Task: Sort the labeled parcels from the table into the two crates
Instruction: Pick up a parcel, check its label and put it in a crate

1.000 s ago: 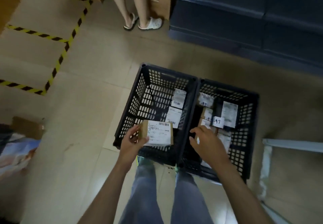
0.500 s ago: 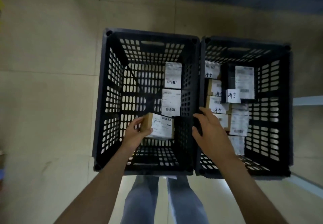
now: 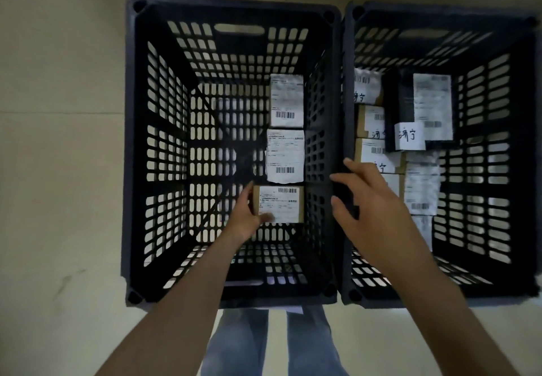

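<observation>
Two black slatted crates stand side by side on the floor. Deep inside the left crate (image 3: pixel 137 146), my left hand (image 3: pixel 245 214) grips a small brown labeled parcel (image 3: pixel 280 204) low against the right wall. Two white-labeled parcels (image 3: pixel 286 101) (image 3: pixel 285 155) lie in a row just beyond it. The right crate (image 3: pixel 525 152) holds several labeled parcels, among them a dark one (image 3: pixel 401 105) with a handwritten tag. My right hand (image 3: pixel 369 202) hovers with fingers spread over the shared rims, holding nothing.
Beige tiled floor (image 3: pixel 61 140) surrounds the crates. My legs in blue jeans (image 3: pixel 240 343) stand just in front of the left crate's near rim. The left half of the left crate's floor is bare.
The view has dropped closer over the crates. My left hand has lowered the brown parcel from rim height down into the left crate, behind the two white parcels. My right hand stayed over the divide.
</observation>
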Demonstrator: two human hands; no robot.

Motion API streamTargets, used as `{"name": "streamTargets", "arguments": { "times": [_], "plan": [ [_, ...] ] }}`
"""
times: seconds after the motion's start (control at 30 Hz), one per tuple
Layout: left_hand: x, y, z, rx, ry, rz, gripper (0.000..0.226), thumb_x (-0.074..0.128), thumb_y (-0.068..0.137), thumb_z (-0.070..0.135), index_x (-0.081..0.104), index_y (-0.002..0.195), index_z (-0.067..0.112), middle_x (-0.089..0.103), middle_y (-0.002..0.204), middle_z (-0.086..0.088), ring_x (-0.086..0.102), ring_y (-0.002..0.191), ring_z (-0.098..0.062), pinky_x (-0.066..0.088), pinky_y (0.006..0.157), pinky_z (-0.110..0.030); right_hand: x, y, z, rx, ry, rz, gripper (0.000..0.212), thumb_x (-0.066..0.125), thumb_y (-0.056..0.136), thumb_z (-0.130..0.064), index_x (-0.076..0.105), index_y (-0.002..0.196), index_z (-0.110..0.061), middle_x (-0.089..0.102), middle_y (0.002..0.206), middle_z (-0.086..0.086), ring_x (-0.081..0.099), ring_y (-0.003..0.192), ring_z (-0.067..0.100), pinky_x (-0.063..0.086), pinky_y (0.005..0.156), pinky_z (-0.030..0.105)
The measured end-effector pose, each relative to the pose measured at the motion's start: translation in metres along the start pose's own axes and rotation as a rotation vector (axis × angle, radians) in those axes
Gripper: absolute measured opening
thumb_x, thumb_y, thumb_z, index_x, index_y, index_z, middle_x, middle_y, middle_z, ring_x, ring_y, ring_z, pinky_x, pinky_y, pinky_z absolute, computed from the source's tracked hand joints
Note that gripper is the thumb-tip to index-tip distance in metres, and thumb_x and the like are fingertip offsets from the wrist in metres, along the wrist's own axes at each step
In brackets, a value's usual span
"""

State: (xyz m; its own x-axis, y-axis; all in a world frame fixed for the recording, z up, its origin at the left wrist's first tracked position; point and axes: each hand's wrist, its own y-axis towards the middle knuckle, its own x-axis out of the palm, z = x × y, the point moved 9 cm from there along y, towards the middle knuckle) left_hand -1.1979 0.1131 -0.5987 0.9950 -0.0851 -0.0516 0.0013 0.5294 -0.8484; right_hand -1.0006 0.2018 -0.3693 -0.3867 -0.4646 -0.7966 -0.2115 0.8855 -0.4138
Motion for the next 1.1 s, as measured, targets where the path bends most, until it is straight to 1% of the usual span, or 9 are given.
{"name": "streamTargets", "arguments": {
  "times": [0.13, 0.33, 0.47, 0.57, 0.63, 0.73, 0.9, 1.03, 1.1],
  "plan": [
    [0.007, 0.012, 0.002, 0.111, 0.261, -0.003, 0.126, 0.091, 0.068, -0.005, 0.019, 0.165, 0.031, 0.040, 0.157, 0.006, 0.039, 0.147, -0.017, 0.044, 0.116, -0.046, -0.003, 0.002, 0.000, -0.016, -0.026, -0.022, 0.039, 0.061, 0.101, -0.030, 0.060, 0.139, -0.021, 0.040, 0.155, -0.011, 0.063, 0.112, 0.012, 0.051, 0.093, 0.025],
    [0.007, 0.014, 0.009, 0.227, 0.401, 0.073, 0.105, 0.094, 0.066, 0.001, 0.039, 0.154, 0.022, 0.046, 0.152, -0.003, 0.047, 0.141, -0.022, 0.050, 0.112, -0.044, -0.002, 0.002, 0.002, -0.043, -0.019, -0.020, 0.037, 0.062, 0.100, -0.028, 0.063, 0.136, -0.020, 0.042, 0.153, -0.009, 0.062, 0.106, 0.009, 0.046, 0.092, 0.021],
    [0.003, 0.018, 0.006, 0.213, 0.400, 0.105, 0.108, 0.091, 0.072, 0.003, 0.033, 0.158, 0.032, 0.046, 0.155, 0.000, 0.047, 0.143, -0.022, 0.055, 0.106, -0.047, 0.004, -0.001, 0.005, -0.069, -0.003, -0.041, 0.031, 0.065, 0.099, -0.026, 0.065, 0.130, -0.020, 0.037, 0.157, -0.007, 0.057, 0.128, 0.014, 0.044, 0.095, 0.021],
    [0.008, 0.020, 0.012, 0.227, 0.481, 0.091, 0.112, 0.086, 0.079, 0.004, 0.021, 0.161, 0.043, 0.042, 0.155, 0.004, 0.050, 0.135, -0.016, 0.059, 0.080, -0.018, 0.007, -0.002, 0.008, -0.090, -0.014, -0.052, 0.030, 0.065, 0.099, -0.028, 0.064, 0.129, -0.022, 0.032, 0.160, -0.007, 0.052, 0.135, 0.016, 0.043, 0.096, 0.022],
    [0.009, 0.015, 0.019, 0.238, 0.566, 0.104, 0.119, 0.087, 0.078, 0.007, 0.012, 0.164, 0.044, 0.037, 0.159, 0.001, 0.048, 0.137, -0.018, 0.055, 0.094, -0.024, 0.007, -0.004, 0.008, -0.115, -0.026, -0.050, 0.034, 0.066, 0.098, -0.028, 0.063, 0.131, -0.022, 0.030, 0.164, -0.004, 0.047, 0.141, 0.020, 0.046, 0.100, 0.027],
    [0.008, 0.000, 0.032, 0.231, 0.683, 0.135, 0.127, 0.091, 0.074, 0.014, 0.007, 0.165, 0.042, 0.027, 0.168, -0.006, 0.030, 0.155, -0.030, 0.038, 0.120, -0.057, 0.008, -0.013, 0.008, -0.132, -0.046, -0.094, 0.044, 0.067, 0.098, -0.031, 0.057, 0.141, -0.023, 0.023, 0.170, 0.001, 0.034, 0.151, 0.023, 0.043, 0.116, 0.039],
    [0.001, -0.061, 0.064, 0.133, 0.759, 0.113, 0.116, 0.089, 0.078, 0.010, 0.017, 0.166, 0.034, 0.015, 0.173, -0.010, 0.012, 0.160, -0.035, 0.016, 0.127, -0.053, -0.011, -0.039, 0.002, -0.108, -0.089, -0.202, 0.053, 0.061, 0.102, -0.032, 0.047, 0.151, -0.022, 0.021, 0.171, 0.005, 0.027, 0.155, 0.025, 0.032, 0.124, 0.044],
    [0.004, -0.086, 0.073, 0.120, 0.924, 0.085, 0.111, 0.086, 0.082, 0.014, 0.016, 0.166, 0.034, 0.006, 0.174, -0.011, 0.014, 0.159, -0.039, 0.028, 0.125, -0.057, -0.017, -0.053, -0.021, -0.166, -0.105, -0.233, 0.053, 0.054, 0.105, -0.026, 0.043, 0.156, -0.016, 0.024, 0.169, 0.001, 0.032, 0.152, 0.019, 0.021, 0.119, 0.021],
    [0.009, -0.085, 0.071, 0.123, 1.042, 0.068, 0.108, 0.082, 0.086, 0.015, 0.013, 0.166, 0.033, 0.003, 0.175, -0.010, 0.019, 0.158, -0.039, 0.035, 0.122, -0.055, 0.001, -0.048, -0.040, -0.232, -0.095, -0.264, 0.053, 0.052, 0.105, -0.022, 0.041, 0.156, -0.015, 0.024, 0.169, 0.002, 0.036, 0.150, 0.019, 0.032, 0.117, 0.023]
  ]
}}
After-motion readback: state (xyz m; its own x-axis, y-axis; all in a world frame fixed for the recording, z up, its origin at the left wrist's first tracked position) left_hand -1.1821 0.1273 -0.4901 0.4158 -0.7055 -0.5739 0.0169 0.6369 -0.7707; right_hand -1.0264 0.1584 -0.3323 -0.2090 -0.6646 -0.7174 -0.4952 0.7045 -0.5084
